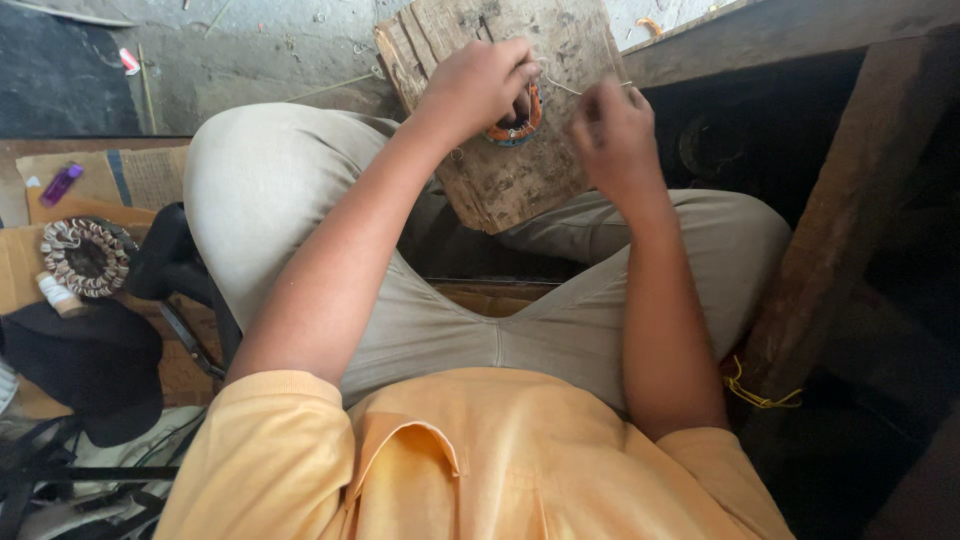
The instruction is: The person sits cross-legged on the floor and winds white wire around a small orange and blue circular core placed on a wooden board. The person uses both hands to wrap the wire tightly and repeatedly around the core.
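Orange shirt (470, 470) fills my foreground; beyond, on the wooden board's (500, 170) middle, my left hand (480, 85) clamps the wound ring (515, 118). Right hand (615, 130) pinches the thin strand (570, 87); I judge steady tension matters.

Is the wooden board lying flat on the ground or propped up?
Propped up: the wooden board rests tilted across the person's knees, and the left hand presses a ring-shaped coil against it.

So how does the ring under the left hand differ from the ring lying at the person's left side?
The ring under the left hand, call it the held ring, shows orange and dark colours; the side ring looks brown and whitish. The held ring rests on a wooden board, half hidden; the side ring lies free on cardboard, fully visible. Both are round with a dark middle.
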